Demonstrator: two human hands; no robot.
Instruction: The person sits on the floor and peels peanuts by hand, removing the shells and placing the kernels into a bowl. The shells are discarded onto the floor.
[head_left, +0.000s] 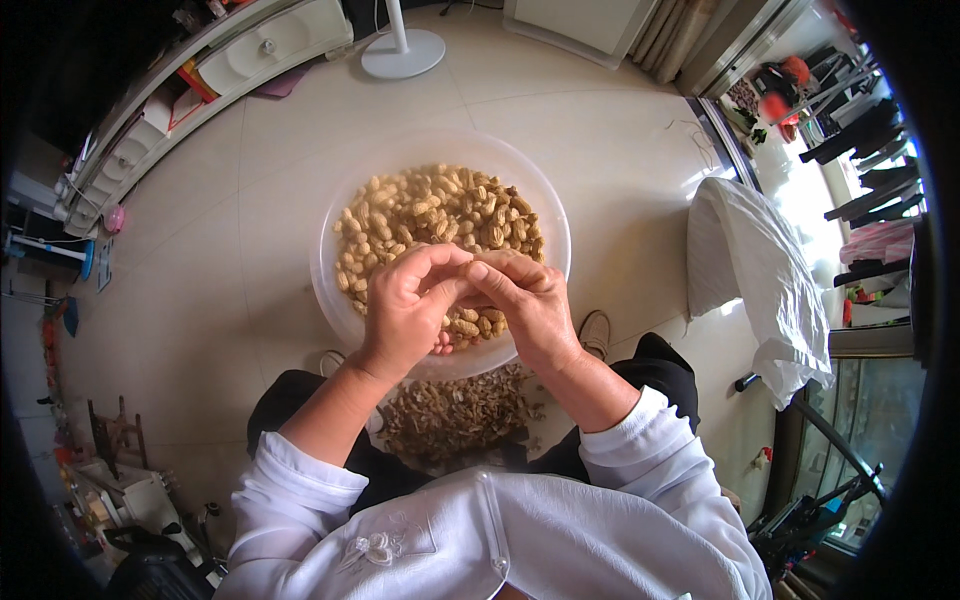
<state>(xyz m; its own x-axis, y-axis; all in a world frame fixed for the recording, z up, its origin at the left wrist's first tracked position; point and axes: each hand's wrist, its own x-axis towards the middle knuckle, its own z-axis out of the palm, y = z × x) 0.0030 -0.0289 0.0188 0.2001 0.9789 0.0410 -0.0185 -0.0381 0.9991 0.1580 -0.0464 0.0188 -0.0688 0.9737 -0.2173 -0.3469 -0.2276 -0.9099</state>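
My left hand (411, 304) and my right hand (523, 294) meet fingertip to fingertip above a large translucent plastic basin (324, 289). Between their thumbs and index fingers they pinch a small brownish piece, apparently a peanut (470, 264), mostly hidden by the fingers. The basin holds a heap of unshelled peanuts (431, 206). Small pinkish shapes show below my left palm; I cannot tell whether they are kernels or fingertips. Below the basin, between my legs, lies a pile of broken peanut shells (454, 412).
The basin stands on a tiled floor (187, 300), with a shoe (595, 334) close to its right side. A white plastic bag (750, 262) drapes at the right. A white drawer cabinet (255, 52) and a round white stand base (403, 54) are farther off.
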